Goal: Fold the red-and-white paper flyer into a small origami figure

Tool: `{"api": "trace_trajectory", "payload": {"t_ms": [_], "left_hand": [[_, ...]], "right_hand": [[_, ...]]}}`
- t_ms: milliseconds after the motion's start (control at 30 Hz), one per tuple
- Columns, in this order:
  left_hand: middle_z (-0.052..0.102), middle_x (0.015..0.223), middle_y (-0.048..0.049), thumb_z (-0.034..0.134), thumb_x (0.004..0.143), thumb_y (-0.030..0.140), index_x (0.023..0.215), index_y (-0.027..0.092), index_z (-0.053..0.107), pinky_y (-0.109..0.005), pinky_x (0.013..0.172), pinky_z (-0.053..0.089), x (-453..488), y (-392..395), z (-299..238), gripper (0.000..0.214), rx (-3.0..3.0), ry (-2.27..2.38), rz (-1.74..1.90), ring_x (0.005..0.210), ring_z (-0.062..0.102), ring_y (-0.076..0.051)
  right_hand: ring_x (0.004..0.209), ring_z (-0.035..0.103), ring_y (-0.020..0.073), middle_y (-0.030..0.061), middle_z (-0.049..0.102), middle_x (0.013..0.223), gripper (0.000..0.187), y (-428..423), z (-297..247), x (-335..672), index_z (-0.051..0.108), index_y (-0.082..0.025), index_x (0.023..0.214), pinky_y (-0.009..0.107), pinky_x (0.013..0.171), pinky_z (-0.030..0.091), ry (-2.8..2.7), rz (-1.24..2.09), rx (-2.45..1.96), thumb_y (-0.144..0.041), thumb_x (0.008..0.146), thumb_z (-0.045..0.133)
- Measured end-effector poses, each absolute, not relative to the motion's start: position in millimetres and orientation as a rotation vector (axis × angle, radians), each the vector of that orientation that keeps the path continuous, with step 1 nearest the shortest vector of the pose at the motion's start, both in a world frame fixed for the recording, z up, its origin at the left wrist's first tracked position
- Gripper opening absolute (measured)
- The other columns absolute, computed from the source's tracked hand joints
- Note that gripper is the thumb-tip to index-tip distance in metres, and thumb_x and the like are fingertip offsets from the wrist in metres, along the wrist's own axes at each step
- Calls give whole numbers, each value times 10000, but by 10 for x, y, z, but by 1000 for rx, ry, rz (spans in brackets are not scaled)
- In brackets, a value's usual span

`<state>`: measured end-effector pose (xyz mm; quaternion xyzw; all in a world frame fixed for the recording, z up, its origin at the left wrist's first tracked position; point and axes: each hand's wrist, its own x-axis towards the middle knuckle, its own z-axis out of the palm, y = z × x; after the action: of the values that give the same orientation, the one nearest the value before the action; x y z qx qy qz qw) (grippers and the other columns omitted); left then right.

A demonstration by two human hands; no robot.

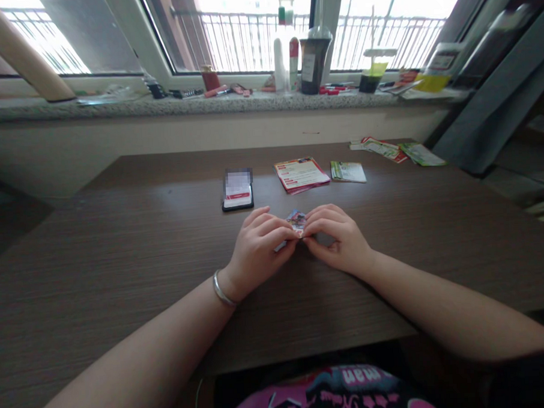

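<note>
My left hand [265, 243] and my right hand [335, 232] meet over the middle of the table, fingertips pinching a small piece of colourful printed paper [296, 217]. Its upper part shows blue and reddish print between my fingers, while the lower edge is pressed between thumbs and forefingers. Much of the paper is hidden, so its full shape cannot be made out. A phone [238, 190] with a lit screen lies just beyond my left hand. Beyond the paper rests a stack of red-bordered printed cards [301, 174], with a smaller stack of green and white cards [348, 172] to its right.
The brown table [142, 234] ends near my body. More printed leaflets [384, 149] lie at its far right. Behind it, a stone windowsill [182, 105] carries a dark cup [313, 64], bottles, pens and a yellow-green cup [374, 70]. A grey curtain [492, 92] hangs at right.
</note>
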<state>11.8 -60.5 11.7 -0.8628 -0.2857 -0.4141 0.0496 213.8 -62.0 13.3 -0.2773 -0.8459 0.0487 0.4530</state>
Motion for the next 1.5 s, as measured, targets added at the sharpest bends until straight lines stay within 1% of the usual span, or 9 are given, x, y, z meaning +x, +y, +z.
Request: {"api": "trace_trajectory", "payload": {"t_ms": [200, 333, 533, 767, 967, 1233, 1500], "left_hand": [[710, 847, 20, 607, 865, 213, 851, 224, 636, -402, 1009, 407, 126, -614, 107, 34, -2595, -905, -1093, 806, 627, -150], [709, 842, 26, 603, 863, 198, 833, 223, 636, -397, 1004, 409, 117, -604, 102, 51, -2597, -893, -1134, 795, 623, -142], [711, 814, 43, 627, 833, 180, 804, 234, 642, -403, 1007, 405, 112, -596, 101, 63, -2621, -848, -1171, 787, 623, -137], [716, 795, 38, 637, 817, 184, 771, 235, 653, -396, 1002, 415, 98, -566, 86, 70, -2641, -879, -1201, 770, 624, -133], [716, 795, 34, 633, 819, 184, 762, 229, 648, -393, 1014, 409, 75, -541, 51, 74, -2651, -916, -1198, 780, 634, -129], [722, 795, 34, 648, 809, 190, 760, 235, 652, -399, 1001, 425, 58, -531, 61, 67, -2637, -901, -1215, 779, 641, -131], [722, 804, 32, 647, 816, 194, 772, 236, 652, -395, 985, 436, 32, -521, 50, 61, -2633, -874, -1212, 792, 636, -135]], "right_hand": [[852, 613, 178, 36, 677, 841, 104, -609, 118, 2114, 629, -219, 848, 347, 800, 513, -2121, 73, -688, -129, 799, 612], [888, 610, 180, 31, 678, 857, 100, -595, 103, 2126, 622, -228, 852, 350, 822, 506, -2137, 81, -711, -139, 809, 607], [841, 589, 180, 23, 652, 821, 109, -567, 92, 2128, 602, -225, 764, 347, 797, 496, -2143, 109, -768, -116, 757, 609], [841, 585, 183, 30, 642, 845, 123, -512, 67, 2161, 625, -214, 769, 341, 801, 480, -2160, 166, -835, -97, 729, 623], [848, 581, 192, 31, 651, 853, 97, -474, 14, 2203, 633, -219, 779, 343, 790, 477, -2185, 126, -904, -127, 749, 629], [856, 584, 196, 34, 664, 861, 85, -484, 20, 2213, 628, -225, 794, 338, 776, 475, -2215, -20, -916, -143, 782, 609], [839, 585, 201, 43, 664, 850, 29, -496, 12, 2224, 630, -203, 799, 326, 752, 468, -2260, -90, -977, -175, 793, 625]]}}
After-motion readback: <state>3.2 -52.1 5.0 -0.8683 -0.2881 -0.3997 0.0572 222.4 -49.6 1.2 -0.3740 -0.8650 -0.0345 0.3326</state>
